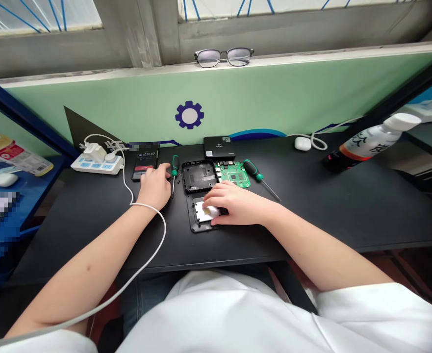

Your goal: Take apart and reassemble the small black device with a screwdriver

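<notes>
My right hand reaches over a silver metal plate that lies on a flat black cover. Its fingers and thumb close around the plate, hiding its right part. Just beyond is an open black plastic casing, with a green circuit board to its right. My left hand rests on the desk, fingers extended and nothing visible in them. Beside its fingertips lies a small green-handled screwdriver, and a phone showing a timer is just behind it. Tiny dark screws sit near the casing.
A larger screwdriver lies right of the board. Behind stands a black box. A power strip is at left; its white cable crosses my left forearm. A bottle and white earbud case are at right; glasses rest on the ledge.
</notes>
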A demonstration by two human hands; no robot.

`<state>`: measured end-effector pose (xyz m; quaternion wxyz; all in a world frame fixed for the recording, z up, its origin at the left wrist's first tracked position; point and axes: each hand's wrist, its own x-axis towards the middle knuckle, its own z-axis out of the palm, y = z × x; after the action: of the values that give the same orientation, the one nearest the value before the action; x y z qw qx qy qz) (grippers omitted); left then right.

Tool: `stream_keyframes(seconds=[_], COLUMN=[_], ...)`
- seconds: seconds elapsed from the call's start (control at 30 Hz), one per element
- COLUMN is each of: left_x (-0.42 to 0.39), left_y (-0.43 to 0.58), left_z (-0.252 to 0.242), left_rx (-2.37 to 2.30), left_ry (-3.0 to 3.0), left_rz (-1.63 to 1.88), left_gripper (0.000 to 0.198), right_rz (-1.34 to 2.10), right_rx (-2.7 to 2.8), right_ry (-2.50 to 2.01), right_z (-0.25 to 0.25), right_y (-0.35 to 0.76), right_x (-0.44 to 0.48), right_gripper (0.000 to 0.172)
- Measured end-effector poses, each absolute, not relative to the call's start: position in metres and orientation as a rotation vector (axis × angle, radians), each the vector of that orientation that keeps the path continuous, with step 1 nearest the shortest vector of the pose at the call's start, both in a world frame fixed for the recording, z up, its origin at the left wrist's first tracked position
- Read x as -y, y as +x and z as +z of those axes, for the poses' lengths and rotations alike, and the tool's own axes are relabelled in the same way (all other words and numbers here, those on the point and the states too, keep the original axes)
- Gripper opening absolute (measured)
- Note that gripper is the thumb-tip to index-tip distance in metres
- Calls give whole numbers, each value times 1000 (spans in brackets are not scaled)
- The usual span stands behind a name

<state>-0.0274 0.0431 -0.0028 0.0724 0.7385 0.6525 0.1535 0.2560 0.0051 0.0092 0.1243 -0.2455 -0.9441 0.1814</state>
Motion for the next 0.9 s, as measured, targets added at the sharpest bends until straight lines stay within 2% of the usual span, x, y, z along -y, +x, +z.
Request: stream_keyframes(seconds=[0.5,0.7,0.9], left_x=[-45,-41,-35], left_y=[-30,-27,-20], left_z=[-9,-3,4], left_rx=[-1819,-1727,-1829], left_ry=[2237,2444,2249], left_rz=[550,462,272], left_gripper=[47,32,47], right_rz=[535,520,519], right_rx=[2744,2747,2751], right_ry=[-722,-726,-720], right_z=[7,8,6], right_y=[253,253,253], right_x=[-4,-3,-4], right_gripper=[29,30,29])
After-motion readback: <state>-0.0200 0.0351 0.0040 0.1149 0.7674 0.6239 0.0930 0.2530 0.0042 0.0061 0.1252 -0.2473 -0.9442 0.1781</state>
